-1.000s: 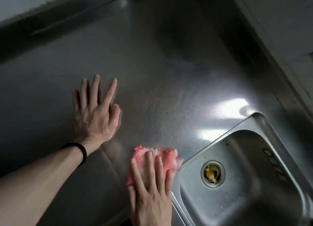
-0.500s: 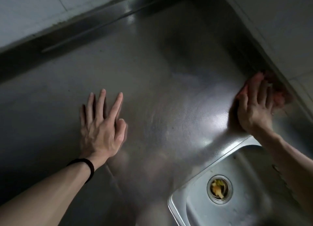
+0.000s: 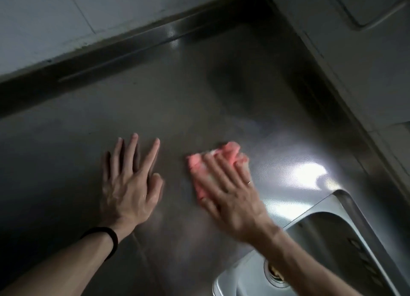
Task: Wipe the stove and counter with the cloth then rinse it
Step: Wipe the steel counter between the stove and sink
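Plainly, in the head view, the counter-wiping step is in hand. The right hand (image 3: 230,191) lies flat on the pink cloth (image 3: 231,150), fingers stretched out along it and pressing it onto the steel counter (image 3: 177,96), so the cloth is pinned under the palm rather than gripped. It sits near the middle of the counter, just beside the left hand (image 3: 131,184) but apart from it. The left hand rests palm-down on the bare steel, fingers straight and spread, holding nothing, seemingly as a brace. A dark wristband (image 3: 111,235) circles that wrist; a thin ring (image 3: 249,182) shows on the right hand.

As a judgement, the next move calls for even pressure and a sweep across unwiped steel, with the left hand lifted out of the path. After that the cloth has to go to the sink (image 3: 337,196) at lower right for rinsing.

The right hand and cloth are smeared by motion, so the fingers' exact curl is hard to tell. Most of the cloth is hidden under the hand. A bright glare (image 3: 308,173) washes out the steel by the sink. The sink is cut off by the frame edge, its drain (image 3: 275,273) partly behind the right forearm. No tap and no stove are in view.
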Available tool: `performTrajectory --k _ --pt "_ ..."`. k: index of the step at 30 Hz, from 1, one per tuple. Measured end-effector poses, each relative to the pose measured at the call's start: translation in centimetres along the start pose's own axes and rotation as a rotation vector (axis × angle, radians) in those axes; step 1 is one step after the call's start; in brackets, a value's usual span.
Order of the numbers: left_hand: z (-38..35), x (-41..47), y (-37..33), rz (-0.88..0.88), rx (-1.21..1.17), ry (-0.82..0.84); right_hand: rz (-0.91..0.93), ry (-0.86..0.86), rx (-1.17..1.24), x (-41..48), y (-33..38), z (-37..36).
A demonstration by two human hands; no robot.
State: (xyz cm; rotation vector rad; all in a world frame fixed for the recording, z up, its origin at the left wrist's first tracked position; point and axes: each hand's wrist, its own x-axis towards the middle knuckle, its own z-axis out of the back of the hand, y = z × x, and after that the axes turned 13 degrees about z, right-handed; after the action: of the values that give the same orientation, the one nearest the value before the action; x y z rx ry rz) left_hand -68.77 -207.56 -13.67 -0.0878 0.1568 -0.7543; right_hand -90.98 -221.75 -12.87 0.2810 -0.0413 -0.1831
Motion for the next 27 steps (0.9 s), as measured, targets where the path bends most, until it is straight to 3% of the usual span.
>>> performTrajectory --k 5,9,11,16,19,23,27 --pt "-0.3 -0.1 0.1 -0.004 0.002 -0.019 -0.442 -0.023 -0.065 1.4 -15.8 4.5" --pt "-0.1 0.1 -0.1 0.001 0.003 -0.016 -0.712 -0.061 0.023 3.5 -17.8 5.0" --pt "0.1 0.0 -0.3 0.001 -0.008 -0.013 -0.668 -0.074 -0.03 4.9 -14.4 4.4" --pt "0.1 0.0 -0.2 0.0 -0.025 -0.016 -0.135 -0.005 0.053 4.8 0.1 0.3" --pt "0.2 -0.1 -0.2 -0.01 -0.023 -0.015 -0.061 0.029 0.052 3.6 4.3 -1.4" --pt "0.4 0.0 -0.3 -0.003 -0.009 0.005 -0.017 0.023 0.026 4.0 -0.4 0.1" --pt "0.7 -0.1 -0.4 0.01 -0.021 0.002 -0.273 -0.047 -0.06 4.7 -11.5 3.2"
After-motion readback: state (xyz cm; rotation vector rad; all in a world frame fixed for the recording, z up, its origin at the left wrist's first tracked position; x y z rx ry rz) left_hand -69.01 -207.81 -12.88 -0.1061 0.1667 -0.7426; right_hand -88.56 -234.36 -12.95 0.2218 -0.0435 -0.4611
